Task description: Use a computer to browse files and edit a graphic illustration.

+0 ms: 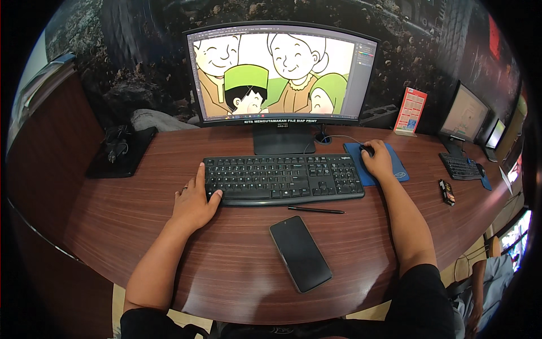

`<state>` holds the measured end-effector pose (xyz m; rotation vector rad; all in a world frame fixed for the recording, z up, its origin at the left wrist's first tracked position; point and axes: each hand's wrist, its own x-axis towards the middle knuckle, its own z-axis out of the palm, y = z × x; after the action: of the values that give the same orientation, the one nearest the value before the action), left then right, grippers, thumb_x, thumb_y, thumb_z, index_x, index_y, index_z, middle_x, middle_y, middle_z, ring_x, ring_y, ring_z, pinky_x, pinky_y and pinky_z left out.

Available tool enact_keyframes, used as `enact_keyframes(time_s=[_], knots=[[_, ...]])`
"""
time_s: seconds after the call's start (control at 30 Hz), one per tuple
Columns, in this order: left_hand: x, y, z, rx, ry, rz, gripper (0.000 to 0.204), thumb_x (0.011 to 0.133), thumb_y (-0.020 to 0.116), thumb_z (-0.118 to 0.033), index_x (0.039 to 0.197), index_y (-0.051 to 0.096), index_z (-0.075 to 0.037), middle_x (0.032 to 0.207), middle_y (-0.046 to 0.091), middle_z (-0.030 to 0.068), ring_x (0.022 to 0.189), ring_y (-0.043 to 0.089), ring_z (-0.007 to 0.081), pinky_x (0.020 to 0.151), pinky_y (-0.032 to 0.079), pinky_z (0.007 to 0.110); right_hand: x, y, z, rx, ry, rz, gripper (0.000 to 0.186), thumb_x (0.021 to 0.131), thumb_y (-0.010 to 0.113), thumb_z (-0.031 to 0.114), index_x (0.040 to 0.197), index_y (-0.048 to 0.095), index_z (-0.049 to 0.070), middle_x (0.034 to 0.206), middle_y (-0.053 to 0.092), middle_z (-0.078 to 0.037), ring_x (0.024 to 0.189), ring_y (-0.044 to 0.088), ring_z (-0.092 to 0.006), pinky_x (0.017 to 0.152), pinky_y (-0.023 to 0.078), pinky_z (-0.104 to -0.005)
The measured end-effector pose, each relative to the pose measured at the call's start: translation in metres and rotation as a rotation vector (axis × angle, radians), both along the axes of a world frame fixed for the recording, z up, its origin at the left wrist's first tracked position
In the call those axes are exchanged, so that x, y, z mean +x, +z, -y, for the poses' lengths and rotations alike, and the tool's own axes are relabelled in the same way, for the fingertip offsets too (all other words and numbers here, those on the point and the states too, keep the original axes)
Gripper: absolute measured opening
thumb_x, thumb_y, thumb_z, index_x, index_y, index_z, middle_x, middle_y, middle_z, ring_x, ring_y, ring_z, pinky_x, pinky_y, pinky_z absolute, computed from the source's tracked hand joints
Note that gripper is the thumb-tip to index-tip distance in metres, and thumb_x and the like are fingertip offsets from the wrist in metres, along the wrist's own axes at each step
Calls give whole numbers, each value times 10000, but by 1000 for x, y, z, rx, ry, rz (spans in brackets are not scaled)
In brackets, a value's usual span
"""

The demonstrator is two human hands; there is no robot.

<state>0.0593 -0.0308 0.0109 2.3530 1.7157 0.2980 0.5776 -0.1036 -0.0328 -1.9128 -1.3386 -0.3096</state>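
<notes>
My left hand (195, 201) rests at the left end of a black keyboard (282, 179), index finger and thumb stretched onto its edge keys, the other fingers curled beside it. A ring shows on one finger. Under my right hand (379, 160) is a dark computer mouse (368, 151), mostly hidden by the fingers laid over it. The mouse sits on a blue mouse pad (399, 172). Behind the keyboard a monitor (282, 79) displays a cartoon drawing of smiling figures in an editing program. In front of the keyboard lie a black pen (316, 210) and a phone (301, 253) with a dark screen.
On the brown wooden desk (237, 282), a flat black device with coiled cable (121, 152) lies at left. At right stand a red desk calendar (410, 111), a small dark box (446, 192), a second monitor (466, 113) and another keyboard (462, 166). Another person's arm (477, 291) shows at lower right.
</notes>
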Motion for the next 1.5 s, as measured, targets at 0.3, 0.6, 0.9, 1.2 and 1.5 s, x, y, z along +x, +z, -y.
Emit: enact_keyframes(time_s=[0.3,0.6,0.9,1.2,1.5], knots=[[1,4,1,-25,-4,-11,879,1003,526,-449,1655,55,-93,1543,430,286,1428,438,447,1194,278,621,2,-2,-1,1,0,3,278,845,721,158,1099,717,47,1189,668,-145,1122,643,-361,969,512,-439],[1,3,0,-24,-8,-4,882,1000,528,-452,1656,53,-102,1530,444,287,1422,444,447,1186,286,626,4,-2,-2,-6,1,-3,290,844,727,160,1111,712,48,1202,663,-147,1135,638,-364,976,509,-441],[-12,20,-3,-80,9,31,840,1007,535,-342,1654,55,-102,1403,565,300,1327,546,440,1121,411,522,-3,-2,0,0,-43,12,273,845,727,174,1095,710,64,1223,661,-148,1148,635,-370,982,501,-461],[-38,-6,-28,-6,-161,201,875,963,615,-80,1666,117,-233,1386,614,258,1259,618,396,1069,456,440,-20,25,16,-2,492,254,108,819,677,161,874,704,72,1203,701,-154,1245,593,-369,1083,412,-497],[-30,5,-25,-69,-106,205,826,953,598,-118,1653,167,-191,1493,540,225,1362,532,397,1129,417,460,-20,24,16,-91,537,255,117,814,672,142,875,717,54,1250,694,-150,1225,608,-359,1048,449,-472]])
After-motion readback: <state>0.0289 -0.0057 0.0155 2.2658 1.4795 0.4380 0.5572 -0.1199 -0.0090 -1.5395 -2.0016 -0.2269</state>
